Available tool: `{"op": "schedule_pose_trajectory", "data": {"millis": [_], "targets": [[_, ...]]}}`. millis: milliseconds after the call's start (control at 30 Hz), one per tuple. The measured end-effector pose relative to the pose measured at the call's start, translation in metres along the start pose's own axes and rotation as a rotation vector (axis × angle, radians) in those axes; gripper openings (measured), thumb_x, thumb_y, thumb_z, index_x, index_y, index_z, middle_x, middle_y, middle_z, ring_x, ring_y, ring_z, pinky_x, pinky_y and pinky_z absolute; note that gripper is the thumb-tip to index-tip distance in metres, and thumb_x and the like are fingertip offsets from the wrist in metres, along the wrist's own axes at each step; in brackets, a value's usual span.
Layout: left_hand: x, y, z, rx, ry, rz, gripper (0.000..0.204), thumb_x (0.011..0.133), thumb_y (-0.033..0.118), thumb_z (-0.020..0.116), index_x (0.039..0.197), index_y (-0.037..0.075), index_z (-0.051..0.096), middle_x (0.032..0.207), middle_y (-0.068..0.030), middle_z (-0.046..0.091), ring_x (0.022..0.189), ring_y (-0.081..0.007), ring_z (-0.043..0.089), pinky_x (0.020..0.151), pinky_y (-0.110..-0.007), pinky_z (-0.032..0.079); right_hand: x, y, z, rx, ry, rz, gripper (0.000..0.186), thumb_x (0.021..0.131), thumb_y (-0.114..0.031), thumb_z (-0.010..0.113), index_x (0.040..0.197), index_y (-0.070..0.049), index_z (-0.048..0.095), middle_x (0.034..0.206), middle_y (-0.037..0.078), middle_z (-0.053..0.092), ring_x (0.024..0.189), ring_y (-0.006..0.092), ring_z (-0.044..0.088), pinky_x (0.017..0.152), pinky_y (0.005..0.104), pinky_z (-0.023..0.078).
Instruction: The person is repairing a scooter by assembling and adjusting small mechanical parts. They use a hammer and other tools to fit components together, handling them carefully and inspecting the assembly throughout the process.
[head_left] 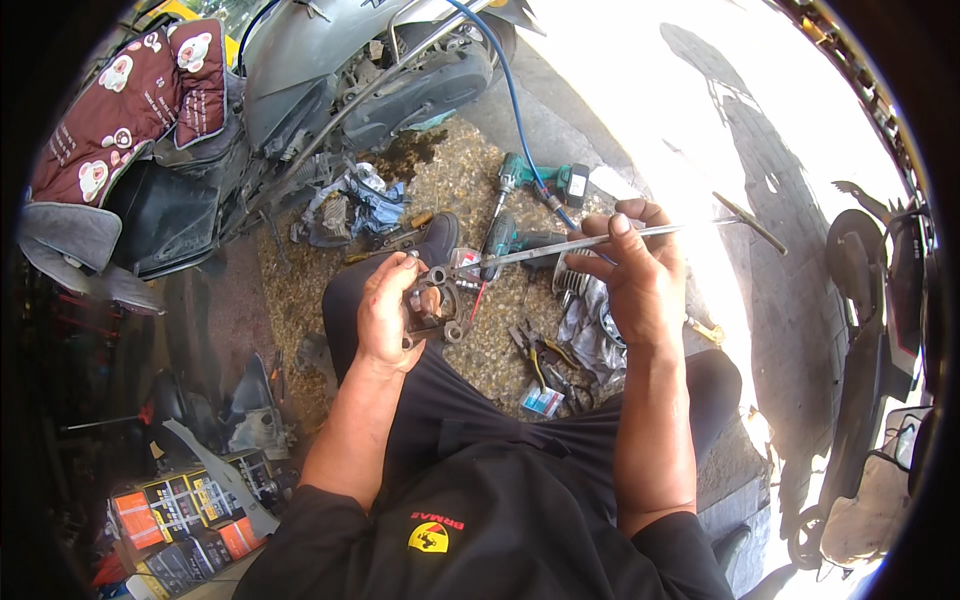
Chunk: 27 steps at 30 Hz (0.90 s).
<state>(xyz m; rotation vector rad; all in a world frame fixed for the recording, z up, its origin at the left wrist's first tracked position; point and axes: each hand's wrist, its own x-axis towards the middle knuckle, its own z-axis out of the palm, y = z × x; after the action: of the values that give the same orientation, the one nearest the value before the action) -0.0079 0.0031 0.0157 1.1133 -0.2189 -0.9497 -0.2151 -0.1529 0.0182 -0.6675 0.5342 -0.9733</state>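
Observation:
My left hand is closed round the edge of a grey metal engine part, which has round bolt bosses at its corners and an opening in the middle. Fingers show through that opening. In my right hand a long, thin metal rod-like tool is pinched between thumb and fingers. The tool slants down to the left, and its far end reaches the upper bolt boss of the part; whether it touches there I cannot tell. Both hands are raised above my lap.
Two green cordless power tools lie on the pebbled ground, near a blue hose. Closer are pliers, a finned metal cylinder and grey rags. A scooter stands ahead; stacked boxes sit lower left.

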Motion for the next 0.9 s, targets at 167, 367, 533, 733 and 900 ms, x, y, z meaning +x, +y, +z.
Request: {"op": "schedule_pose_trajectory", "data": {"millis": [167,367,533,733,900], "targets": [[-0.001,0.001,-0.005,0.014,-0.014,-0.003,0.013,0.097,0.016,0.055,0.089,0.005,0.060,0.072,-0.0019,0.056,0.055,-0.0128,0.059,0.050,-0.027,0.049,0.002,0.003,-0.008,0.036,-0.061,-0.008,0.024,0.088,-0.003,0.069,0.107,0.002,0.054,0.087,0.017,0.069,0.072,0.0271,0.072,0.067,0.0394,0.064],[0.001,-0.002,-0.011,0.023,-0.040,-0.018,0.013,0.096,0.015,0.056,0.089,0.006,0.060,0.072,-0.0013,0.057,0.053,-0.0123,0.058,0.048,-0.026,0.048,0.000,0.002,-0.007,0.105,-0.051,-0.007,0.026,0.088,-0.003,0.068,0.107,-0.002,0.051,0.089,0.017,0.069,0.079,0.0287,0.072,0.069,0.0400,0.064],[0.000,-0.001,-0.011,0.026,-0.036,0.002,0.012,0.096,0.015,0.057,0.089,0.006,0.060,0.072,-0.0017,0.057,0.053,-0.0121,0.058,0.048,-0.026,0.048,0.003,0.004,-0.014,0.048,0.029,0.051,0.027,0.088,0.000,0.066,0.110,-0.003,0.050,0.089,0.016,0.068,0.083,0.0319,0.071,0.070,0.0402,0.064],[-0.003,0.004,-0.012,0.059,-0.022,0.007,0.013,0.096,0.016,0.056,0.088,0.005,0.059,0.073,-0.0019,0.056,0.054,-0.0119,0.057,0.049,-0.025,0.048,0.002,0.008,-0.020,0.174,-0.041,0.013,0.025,0.088,0.005,0.062,0.109,-0.004,0.051,0.090,0.017,0.068,0.088,0.0339,0.071,0.076,0.0414,0.063],[-0.003,0.008,-0.015,0.103,-0.036,0.020,0.014,0.096,0.016,0.055,0.088,0.005,0.058,0.073,-0.0018,0.056,0.055,-0.0110,0.056,0.051,-0.025,0.048,0.003,0.011,-0.024,0.228,-0.044,0.028,0.025,0.088,0.004,0.061,0.110,-0.004,0.054,0.097,0.016,0.067,0.101,0.0329,0.067,0.088,0.0434,0.060]]}}
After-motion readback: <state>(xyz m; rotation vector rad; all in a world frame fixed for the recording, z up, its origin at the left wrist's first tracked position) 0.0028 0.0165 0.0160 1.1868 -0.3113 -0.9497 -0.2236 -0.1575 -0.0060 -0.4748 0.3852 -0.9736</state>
